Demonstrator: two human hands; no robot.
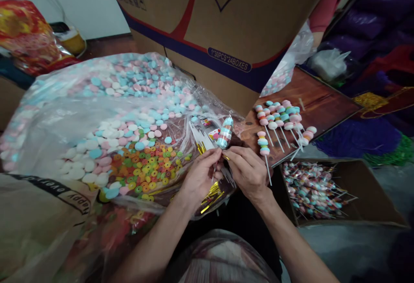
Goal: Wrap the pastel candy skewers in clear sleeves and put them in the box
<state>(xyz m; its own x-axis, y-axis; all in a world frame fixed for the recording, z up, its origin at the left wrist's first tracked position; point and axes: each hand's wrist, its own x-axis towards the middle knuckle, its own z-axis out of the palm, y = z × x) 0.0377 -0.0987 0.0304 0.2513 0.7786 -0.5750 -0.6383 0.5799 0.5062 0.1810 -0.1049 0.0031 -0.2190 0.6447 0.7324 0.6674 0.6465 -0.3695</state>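
A candy skewer (225, 132) in a clear wrapper stands upright between my hands, its pastel discs above my fingers. My left hand (203, 171) pinches it at the base of the wrapper. Against that same spot, my right hand (247, 171) is closed on a short gold twist tie (227, 157). More gold twist ties (211, 197) lie below my left hand, with others beside white sticks (196, 138) just behind it. Unwrapped candy skewers (281, 117) rest on the table to the right of my hands.
A plastic bag (42, 85) of pastel candy discs (129, 80) spreads at left, with small ring candies (152, 166) in front. A big cardboard box (207, 24) blocks the back. Wrapped skewers (313, 192) fill part of an open carton (371, 197) at right. Another person's sleeve (326, 3) shows behind.
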